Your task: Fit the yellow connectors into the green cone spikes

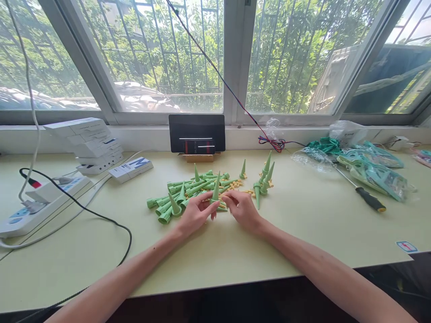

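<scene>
My left hand is closed around the wide base of a green plastic plant-watering spike, its point upward. Right beside it, my right hand pinches at the spike's base; a small yellow plastic part shows at the fingertips, mostly hidden by them. Behind and left of the hands lies a pile of green spikes, a few standing on their bases. Small yellow parts are scattered at the pile's right side. Farther right, several green spikes with yellow parts fitted stand in a group, and one more spike stands alone.
A phone leans on a black tablet by the window. White boxes and a power strip with cables are on the left. On the right lie a screwdriver and bagged green parts. The table edge runs in front.
</scene>
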`<move>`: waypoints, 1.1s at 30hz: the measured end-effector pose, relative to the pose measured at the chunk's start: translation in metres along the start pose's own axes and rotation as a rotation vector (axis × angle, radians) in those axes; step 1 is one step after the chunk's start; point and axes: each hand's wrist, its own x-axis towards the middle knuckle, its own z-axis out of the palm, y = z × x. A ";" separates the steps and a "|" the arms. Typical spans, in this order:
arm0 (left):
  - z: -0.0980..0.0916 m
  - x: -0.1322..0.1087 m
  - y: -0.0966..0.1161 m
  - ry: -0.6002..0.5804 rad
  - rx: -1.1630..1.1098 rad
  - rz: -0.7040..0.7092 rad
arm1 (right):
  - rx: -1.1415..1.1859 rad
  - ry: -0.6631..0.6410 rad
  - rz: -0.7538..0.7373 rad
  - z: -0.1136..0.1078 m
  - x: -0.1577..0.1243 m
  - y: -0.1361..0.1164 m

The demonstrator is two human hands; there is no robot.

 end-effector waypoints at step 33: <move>0.002 0.002 -0.003 0.022 -0.104 -0.061 | -0.028 -0.053 0.000 0.000 0.001 -0.003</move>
